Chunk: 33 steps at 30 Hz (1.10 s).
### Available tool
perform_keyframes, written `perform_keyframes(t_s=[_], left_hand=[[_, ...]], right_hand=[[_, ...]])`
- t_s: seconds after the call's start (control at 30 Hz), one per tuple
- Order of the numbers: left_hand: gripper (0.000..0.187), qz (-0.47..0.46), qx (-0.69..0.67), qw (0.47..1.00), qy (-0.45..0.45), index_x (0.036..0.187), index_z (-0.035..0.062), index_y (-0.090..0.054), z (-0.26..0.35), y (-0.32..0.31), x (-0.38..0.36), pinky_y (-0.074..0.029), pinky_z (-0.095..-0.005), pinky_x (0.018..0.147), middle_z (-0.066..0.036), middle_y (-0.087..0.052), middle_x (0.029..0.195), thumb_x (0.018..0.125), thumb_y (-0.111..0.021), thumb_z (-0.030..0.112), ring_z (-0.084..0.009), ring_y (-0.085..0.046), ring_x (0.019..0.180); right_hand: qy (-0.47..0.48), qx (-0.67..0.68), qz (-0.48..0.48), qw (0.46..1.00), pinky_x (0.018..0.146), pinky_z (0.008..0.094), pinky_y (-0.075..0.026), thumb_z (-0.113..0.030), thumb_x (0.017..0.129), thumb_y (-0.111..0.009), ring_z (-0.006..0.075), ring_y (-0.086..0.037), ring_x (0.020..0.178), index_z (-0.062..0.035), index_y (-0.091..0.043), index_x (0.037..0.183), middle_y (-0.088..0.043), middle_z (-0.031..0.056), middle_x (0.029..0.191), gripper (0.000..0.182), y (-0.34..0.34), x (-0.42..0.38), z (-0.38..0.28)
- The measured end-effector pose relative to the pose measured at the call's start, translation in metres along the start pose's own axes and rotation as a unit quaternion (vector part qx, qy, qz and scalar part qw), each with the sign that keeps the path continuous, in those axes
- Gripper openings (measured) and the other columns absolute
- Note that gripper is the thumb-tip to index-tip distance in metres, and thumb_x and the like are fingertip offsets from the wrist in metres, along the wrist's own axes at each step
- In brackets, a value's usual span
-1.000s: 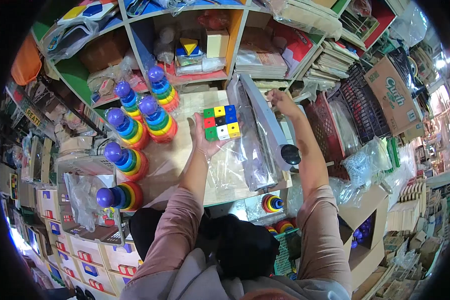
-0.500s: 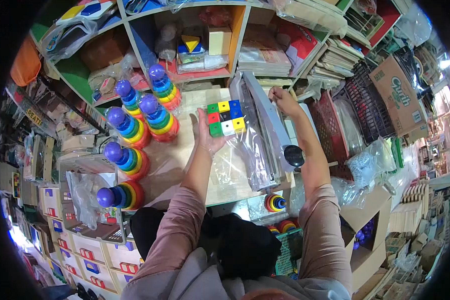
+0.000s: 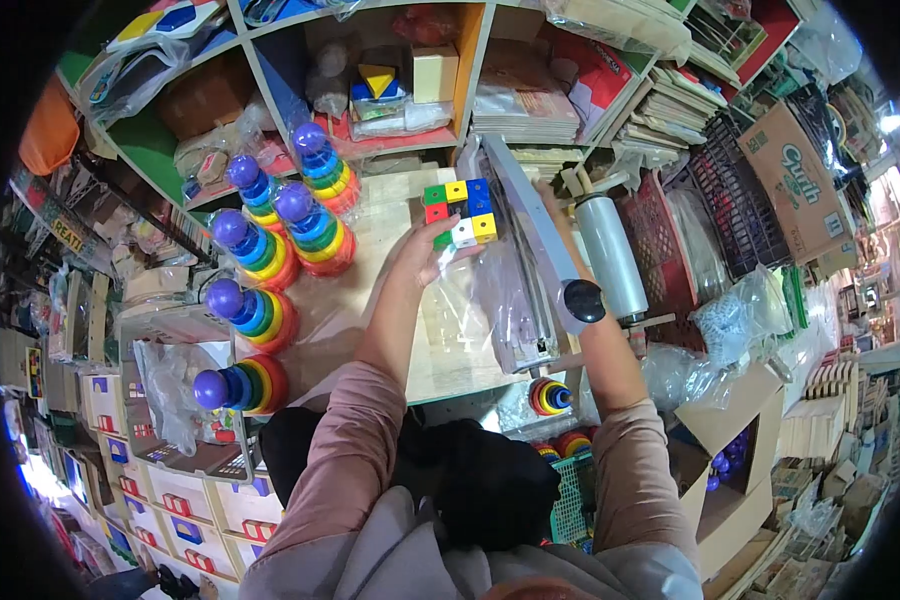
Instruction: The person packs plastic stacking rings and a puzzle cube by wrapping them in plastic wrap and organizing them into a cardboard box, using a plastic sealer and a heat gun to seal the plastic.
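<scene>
My left hand [image 3: 425, 252] grips a square set of colored cubes [image 3: 477, 212] in red, green, yellow, blue and white, its thumb lying over the near-left cubes. Clear plastic film [image 3: 502, 275] runs from the cubes toward the long grey bar sealer [image 3: 530, 215], whose arm is raised at an angle with a round black knob [image 3: 583, 300] at its near end. Behind that arm is my right hand [image 3: 552, 205], its fingers mostly hidden. A roll of clear film [image 3: 611, 255] lies just right of my right forearm.
Several ring stackers with purple balls [image 3: 232, 229] stand along the left of the wooden table [image 3: 370, 300]. Shelves [image 3: 370, 150] line the back. A red crate [image 3: 662, 245] and an open cardboard box [image 3: 735, 470] are at the right, a grey basket [image 3: 185, 400] at the left.
My left thumb has come over the cubes, which have shifted slightly up and right. My right hand has moved left and down behind the sealer arm, uncovering the film roll.
</scene>
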State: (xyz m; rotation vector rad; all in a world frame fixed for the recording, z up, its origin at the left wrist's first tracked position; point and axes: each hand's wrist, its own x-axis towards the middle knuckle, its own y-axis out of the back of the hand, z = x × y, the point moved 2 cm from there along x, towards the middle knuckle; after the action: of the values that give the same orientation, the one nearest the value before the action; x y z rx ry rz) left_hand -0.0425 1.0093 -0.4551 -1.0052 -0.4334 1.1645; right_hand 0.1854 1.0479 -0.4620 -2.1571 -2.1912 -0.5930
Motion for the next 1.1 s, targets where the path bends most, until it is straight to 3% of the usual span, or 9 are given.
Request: perform_keyframes(t_s=[0.33,0.47,0.57,0.63,0.67,0.73,0.87,1.0,1.1], left_hand=[[0.039,0.025,0.054,0.998,-0.022,0.113,0.0025,-0.048,0.005,-0.013,-0.001,-0.05,-0.0498,0.085,-0.013,-0.058,0.108,0.077,-0.063,0.0,-0.0297,-0.058,0.1],[0.039,0.059,0.07,0.995,-0.024,0.112,0.0013,-0.048,0.003,-0.017,-0.004,-0.053,-0.0489,0.081,-0.015,-0.058,0.107,0.076,-0.063,-0.002,-0.0303,-0.059,0.099],[0.041,0.051,0.051,0.997,-0.033,0.113,0.0004,-0.046,0.0,-0.017,-0.003,-0.054,-0.0488,0.079,-0.015,-0.058,0.107,0.075,-0.063,-0.004,-0.0304,-0.06,0.097],[0.04,0.041,0.047,0.998,-0.029,0.111,0.0008,-0.047,0.001,-0.02,-0.004,-0.054,-0.0494,0.079,-0.015,-0.058,0.106,0.075,-0.063,-0.004,-0.0302,-0.06,0.097],[0.04,0.039,0.046,0.998,-0.032,0.111,0.0008,-0.047,0.002,-0.022,-0.004,-0.054,-0.0494,0.079,-0.015,-0.058,0.106,0.075,-0.063,-0.004,-0.0302,-0.06,0.097],[0.037,0.059,0.073,0.995,-0.046,0.11,0.0016,-0.049,0.003,-0.028,-0.01,-0.055,-0.0486,0.077,-0.014,-0.059,0.105,0.075,-0.063,-0.003,-0.0297,-0.061,0.095],[0.036,0.051,0.063,0.996,-0.034,0.108,0.0016,-0.05,-0.002,-0.023,-0.002,-0.055,-0.0474,0.077,-0.014,-0.06,0.103,0.075,-0.064,-0.001,-0.0292,-0.062,0.093],[0.04,0.055,0.091,0.994,-0.032,0.112,0.0015,-0.048,-0.003,-0.016,0.003,-0.054,-0.0462,0.079,-0.013,-0.058,0.106,0.076,-0.064,0.001,-0.0286,-0.06,0.095],[0.042,0.053,0.104,0.993,-0.026,0.116,0.0018,-0.046,0.001,-0.02,0.002,-0.053,-0.0462,0.082,-0.014,-0.056,0.109,0.077,-0.063,0.002,-0.0291,-0.059,0.099]], right_hand=[[0.021,-0.251,-0.135,0.958,0.097,0.0348,-0.036,-0.029,0.086,-0.055,0.0318,-0.045,0.118,0.0001,-0.039,0.129,-0.044,0.0238,0.128,0.054,-0.006,-0.06,-0.074],[0.027,-0.392,-0.094,0.915,0.088,0.0339,-0.041,-0.023,0.091,-0.05,0.0273,-0.055,0.1,0.0009,-0.046,0.121,-0.056,0.0203,0.108,0.039,-0.003,-0.065,-0.056],[-0.045,0.03,-0.028,0.998,0.086,0.0337,-0.042,-0.026,0.091,-0.051,0.028,-0.055,0.096,0.0009,-0.048,0.117,-0.057,0.0188,0.106,0.038,-0.001,-0.075,-0.064],[0.263,-0.357,-0.059,0.894,0.084,0.0289,-0.042,-0.022,0.092,-0.05,0.0181,-0.053,0.096,0.0022,-0.047,0.118,-0.056,0.0082,0.105,0.036,-0.007,-0.085,-0.109],[0.267,-0.358,-0.06,0.893,0.084,0.0289,-0.042,-0.022,0.092,-0.05,0.0181,-0.053,0.096,0.0022,-0.047,0.118,-0.056,0.0082,0.105,0.036,-0.005,-0.084,-0.102],[-0.118,0.153,-0.08,0.978,0.09,0.0295,-0.041,-0.021,0.091,-0.05,0.0206,-0.05,0.108,0.0009,-0.042,0.125,-0.053,0.0087,0.118,0.041,0.001,-0.081,-0.063],[0.128,-0.334,-0.161,0.92,0.102,0.0339,-0.029,-0.034,0.092,-0.048,0.0238,-0.04,0.123,-0.0045,-0.032,0.136,-0.04,0.0132,0.135,0.055,-0.005,-0.089,-0.096],[-0.174,-0.006,-0.047,0.984,0.103,0.0334,-0.027,-0.039,0.094,-0.039,0.0251,-0.034,0.128,-0.0038,-0.038,0.133,-0.037,0.0126,0.139,0.053,0.029,-0.077,-0.116],[-0.126,0.153,-0.041,0.979,0.102,0.032,-0.028,-0.043,0.091,-0.044,0.0254,-0.045,0.119,-0.0006,-0.045,0.127,-0.047,0.0151,0.13,0.055,0.045,-0.074,-0.188]])
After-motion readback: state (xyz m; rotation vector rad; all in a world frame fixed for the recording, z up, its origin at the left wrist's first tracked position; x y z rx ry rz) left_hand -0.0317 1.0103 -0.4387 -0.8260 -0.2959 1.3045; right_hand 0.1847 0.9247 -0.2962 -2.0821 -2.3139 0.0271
